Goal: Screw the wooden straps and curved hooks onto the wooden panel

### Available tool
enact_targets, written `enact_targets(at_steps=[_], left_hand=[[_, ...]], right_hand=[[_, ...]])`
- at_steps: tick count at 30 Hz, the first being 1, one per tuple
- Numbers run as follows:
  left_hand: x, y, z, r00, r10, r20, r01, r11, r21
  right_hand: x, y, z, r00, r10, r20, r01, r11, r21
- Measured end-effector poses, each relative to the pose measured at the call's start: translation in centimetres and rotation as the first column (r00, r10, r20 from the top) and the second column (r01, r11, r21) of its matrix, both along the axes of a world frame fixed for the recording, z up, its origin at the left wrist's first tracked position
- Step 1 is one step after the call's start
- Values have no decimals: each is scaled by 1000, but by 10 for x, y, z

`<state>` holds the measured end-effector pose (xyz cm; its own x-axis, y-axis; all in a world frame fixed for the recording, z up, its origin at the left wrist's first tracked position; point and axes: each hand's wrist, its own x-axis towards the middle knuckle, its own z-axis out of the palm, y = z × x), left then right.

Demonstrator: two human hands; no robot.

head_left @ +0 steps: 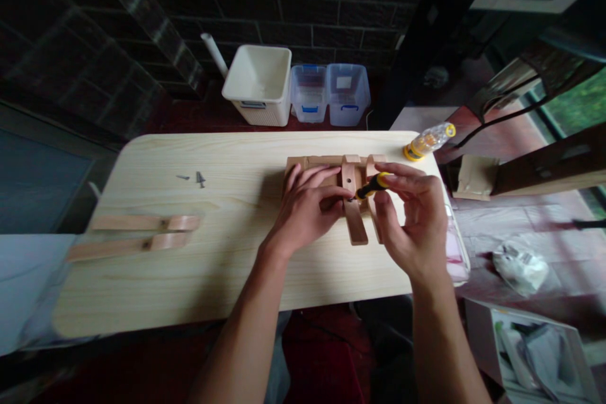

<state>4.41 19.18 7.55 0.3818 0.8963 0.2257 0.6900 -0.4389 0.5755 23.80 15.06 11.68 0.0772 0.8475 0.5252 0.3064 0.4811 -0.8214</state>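
Observation:
A light-brown wooden block [319, 160] lies on the table, with two curved wooden strips across it. The nearer strip [356, 227] shows a dark screw hole in its upper part. My left hand [307, 205] is pressed on the block and steadies it, its thumb and index finger closed together beside the strip. Between the fingertips of my right hand [416, 218] is a short black-and-yellow screwdriver [373, 185]. The driver is tilted, its tip down at a small dark screw on the strip, close to my left fingertips. Fingers partly hide the second strip.
Two more curved strips [137, 222] and several loose screws [201, 178] lie on the left of the pale wooden table [227, 271]. A clear, yellow-based container [428, 141] stands at the back right corner. Beyond are a white bin [262, 110] and two clear boxes [348, 110].

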Motion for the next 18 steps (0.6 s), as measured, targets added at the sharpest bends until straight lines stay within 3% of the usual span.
enact_targets(at_steps=[18], left_hand=[[0,0,0,1000,2,2,-2,1000,-3]], right_hand=[[4,2,-2,999,-45,22,45,999,16]])
